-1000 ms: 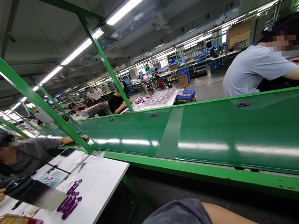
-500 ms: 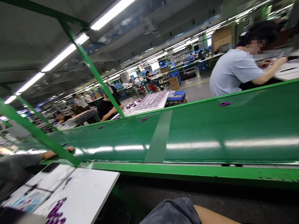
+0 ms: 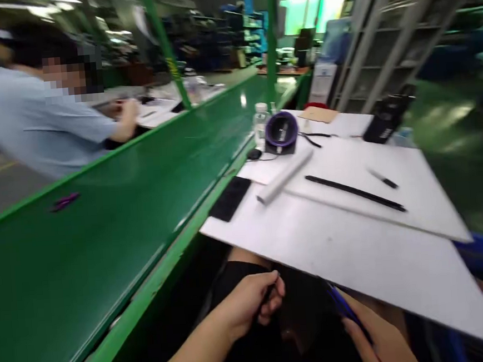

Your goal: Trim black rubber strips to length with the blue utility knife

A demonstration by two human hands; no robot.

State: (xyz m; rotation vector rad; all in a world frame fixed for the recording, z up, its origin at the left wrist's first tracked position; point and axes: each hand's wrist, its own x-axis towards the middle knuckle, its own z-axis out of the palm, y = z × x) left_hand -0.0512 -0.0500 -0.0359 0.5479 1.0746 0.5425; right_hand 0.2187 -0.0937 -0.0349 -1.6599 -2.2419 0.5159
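Observation:
My left hand [image 3: 255, 302] is closed in front of my lap, just below the near edge of the white table [image 3: 333, 235]. Its fingers pinch something dark that I cannot make out. To its right, my right hand [image 3: 372, 329] is wrapped round a slim blue tool [image 3: 347, 309], whose tip points up toward the table edge. The two hands are apart. Dark material lies between them, too dim to tell its shape.
On the table are a black rod [image 3: 355, 192], a knife-like tool [image 3: 383, 178], a white bar [image 3: 285, 176], a black phone [image 3: 230, 198], a purple-rimmed fan [image 3: 281, 129] and a bottle [image 3: 261, 125]. A green conveyor [image 3: 122, 212] runs left; a person [image 3: 48, 118] sits beyond.
The view has swung to the right. Both my hands and the white table with the fan have come into view, while the left table with purple pieces has left it.

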